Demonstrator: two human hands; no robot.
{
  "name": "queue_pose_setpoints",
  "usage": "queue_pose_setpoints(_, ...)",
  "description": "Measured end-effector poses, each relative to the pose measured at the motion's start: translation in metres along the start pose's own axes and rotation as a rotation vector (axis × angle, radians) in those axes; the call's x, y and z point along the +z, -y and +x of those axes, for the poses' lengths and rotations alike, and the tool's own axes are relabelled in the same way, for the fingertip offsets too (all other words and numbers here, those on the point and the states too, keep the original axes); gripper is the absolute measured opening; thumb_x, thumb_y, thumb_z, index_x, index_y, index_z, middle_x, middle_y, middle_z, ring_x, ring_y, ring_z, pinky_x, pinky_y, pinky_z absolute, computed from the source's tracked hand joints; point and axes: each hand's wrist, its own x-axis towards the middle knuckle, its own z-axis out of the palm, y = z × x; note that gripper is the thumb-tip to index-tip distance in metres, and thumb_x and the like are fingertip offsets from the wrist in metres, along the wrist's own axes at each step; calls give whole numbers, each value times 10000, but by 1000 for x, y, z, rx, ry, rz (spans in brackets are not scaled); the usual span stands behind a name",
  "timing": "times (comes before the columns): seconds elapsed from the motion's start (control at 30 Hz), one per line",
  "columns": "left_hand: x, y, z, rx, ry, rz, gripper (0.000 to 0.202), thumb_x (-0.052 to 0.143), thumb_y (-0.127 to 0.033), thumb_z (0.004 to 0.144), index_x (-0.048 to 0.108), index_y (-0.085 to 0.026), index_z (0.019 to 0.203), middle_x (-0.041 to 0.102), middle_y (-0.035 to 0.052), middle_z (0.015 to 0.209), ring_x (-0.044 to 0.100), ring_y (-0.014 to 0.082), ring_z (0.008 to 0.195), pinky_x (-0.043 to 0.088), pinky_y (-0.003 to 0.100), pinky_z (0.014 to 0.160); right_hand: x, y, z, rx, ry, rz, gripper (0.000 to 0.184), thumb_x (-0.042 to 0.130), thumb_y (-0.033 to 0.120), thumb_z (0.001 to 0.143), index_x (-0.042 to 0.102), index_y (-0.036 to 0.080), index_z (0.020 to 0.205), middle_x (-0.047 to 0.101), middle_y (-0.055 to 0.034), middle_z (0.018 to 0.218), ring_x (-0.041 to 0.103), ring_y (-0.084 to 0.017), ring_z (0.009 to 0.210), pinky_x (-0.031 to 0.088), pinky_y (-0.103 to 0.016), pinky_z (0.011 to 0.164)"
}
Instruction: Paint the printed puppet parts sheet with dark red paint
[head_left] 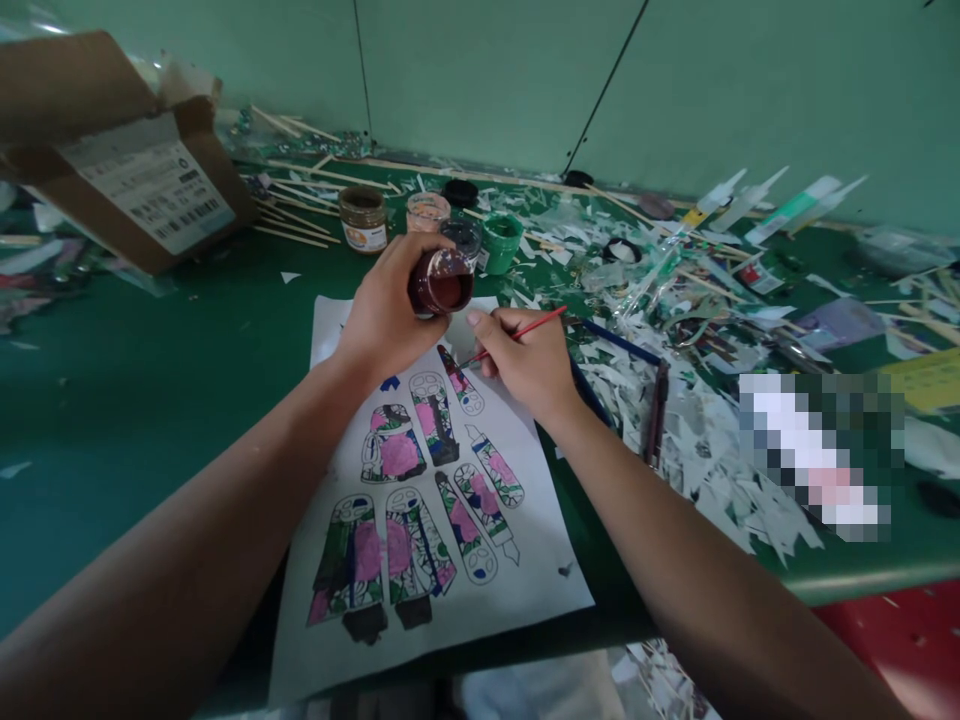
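Note:
My left hand (390, 310) is wrapped round a small open jar of dark red paint (441, 284), held tilted above the top of a white sheet (525, 560). The sheet lies on the green table (150, 400) and carries printed shapes partly coloured pink, green and blue. My right hand (529, 360) pinches a thin red-handled brush (525, 328). Its tip points down-left at a small shape near the sheet's top.
Several paint jars (427, 215) stand behind the sheet, among them a green one (501, 240) and a brown one (364, 218). A cardboard box (135, 170) sits at the back left. Paper scraps (705, 450), wooden sticks and tubes cover the right side.

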Motion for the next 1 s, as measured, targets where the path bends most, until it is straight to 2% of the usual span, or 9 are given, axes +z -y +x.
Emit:
queue_pose_setpoints(0.23, -1, -2, 0, -23, 0, -35, 521, 689, -63, 633, 522, -221, 1101, 629, 72, 1158, 614, 256, 1072, 527, 401, 893, 0, 0, 0, 3, -13, -10, 426, 551, 342, 891, 488, 197, 496, 491, 58, 393, 445, -48, 385, 351, -225, 467)
queue_pose_setpoints(0.53, -2, -4, 0, -36, 1, -40, 524, 677, -46, 617, 542, -192, 1101, 637, 97, 1133, 619, 268, 1065, 529, 394, 874, -1, 0, 1, -1, -17, -27, 417, 554, 331, 886, 497, 200, 495, 488, 62, 387, 435, -52, 377, 344, -236, 465)
queue_pose_setpoints(0.7, -1, -3, -1, -19, -1, -14, 514, 668, -73, 642, 523, -224, 1112, 633, 60, 1135, 621, 263, 1062, 538, 390, 875, -1, 1, 1, 0, -27, -40, 417, 554, 286, 882, 477, 201, 481, 473, 62, 381, 436, -55, 382, 341, -239, 465)
queue_pose_setpoints(0.8, 0, -1, -1, -18, -7, -5, 505, 660, -82, 653, 519, -224, 1117, 628, 52, 1129, 625, 261, 1050, 539, 389, 873, -1, 1, 1, 17, -17, -18, 420, 549, 323, 891, 480, 202, 495, 471, 64, 385, 432, -55, 380, 345, -239, 465)
queue_pose_setpoints(1.0, 1, 2, 0, -10, -17, -44, 550, 692, -68, 607, 523, -249, 1098, 633, 48, 1119, 626, 263, 1019, 548, 424, 846, -1, 1, 1, 6, -20, -26, 428, 553, 301, 887, 463, 207, 480, 466, 62, 378, 443, -61, 386, 353, -244, 475)
